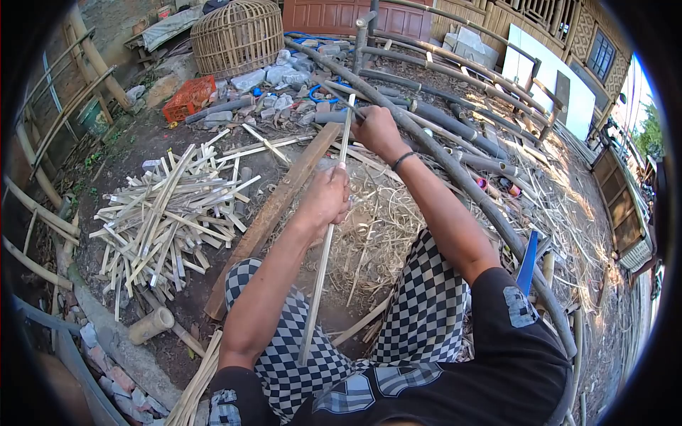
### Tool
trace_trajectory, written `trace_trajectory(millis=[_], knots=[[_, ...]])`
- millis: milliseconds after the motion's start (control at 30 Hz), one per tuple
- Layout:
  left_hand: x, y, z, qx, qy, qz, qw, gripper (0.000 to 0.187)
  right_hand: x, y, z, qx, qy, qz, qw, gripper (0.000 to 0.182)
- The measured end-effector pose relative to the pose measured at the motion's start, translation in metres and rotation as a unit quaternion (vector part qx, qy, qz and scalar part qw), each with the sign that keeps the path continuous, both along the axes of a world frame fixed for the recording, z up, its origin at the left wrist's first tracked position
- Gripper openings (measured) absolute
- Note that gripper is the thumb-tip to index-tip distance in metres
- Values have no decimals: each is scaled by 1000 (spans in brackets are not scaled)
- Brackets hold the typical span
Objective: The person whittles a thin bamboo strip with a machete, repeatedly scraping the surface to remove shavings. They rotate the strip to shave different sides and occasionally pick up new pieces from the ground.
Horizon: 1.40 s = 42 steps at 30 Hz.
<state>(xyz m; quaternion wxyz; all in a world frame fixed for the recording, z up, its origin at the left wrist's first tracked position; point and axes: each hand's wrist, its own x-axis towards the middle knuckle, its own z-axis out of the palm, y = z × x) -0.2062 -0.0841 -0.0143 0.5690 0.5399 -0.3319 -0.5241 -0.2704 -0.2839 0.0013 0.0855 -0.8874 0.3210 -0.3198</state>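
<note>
My left hand (325, 197) is closed around a long pale bamboo strip (317, 287), which runs from above the hand down toward my lap. Higher up and to the right, my right hand (379, 133) grips what looks like a knife (339, 96). Its dark, narrow blade reaches up and left and crosses the strip near its upper end. The handle is hidden in my fingers. A wooden plank (273, 213) lies at a slant beneath and left of my left hand. Curled shavings (369, 234) cover the ground between my knees.
A heap of bamboo strips (167, 213) lies at the left, near a cut bamboo piece (151, 326). Behind it are an orange crate (189, 98) and a woven cage (238, 39). A long pole (455, 170) slopes along my right, close to a blue pointed object (527, 263).
</note>
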Motion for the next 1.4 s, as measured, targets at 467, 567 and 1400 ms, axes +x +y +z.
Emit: trace_trajectory(millis=[467, 567, 1400], knots=[[11, -18, -16, -6, -102, 33, 994, 34, -13, 4, -15, 56, 5, 20, 998, 19], [8, -13, -12, 0, -26, 18, 1000, 33, -13, 26, -11, 30, 18, 47, 998, 17], [0, -15, -18, 17, 82, -79, 993, 40, -40, -29, -11, 47, -42, -28, 998, 22]])
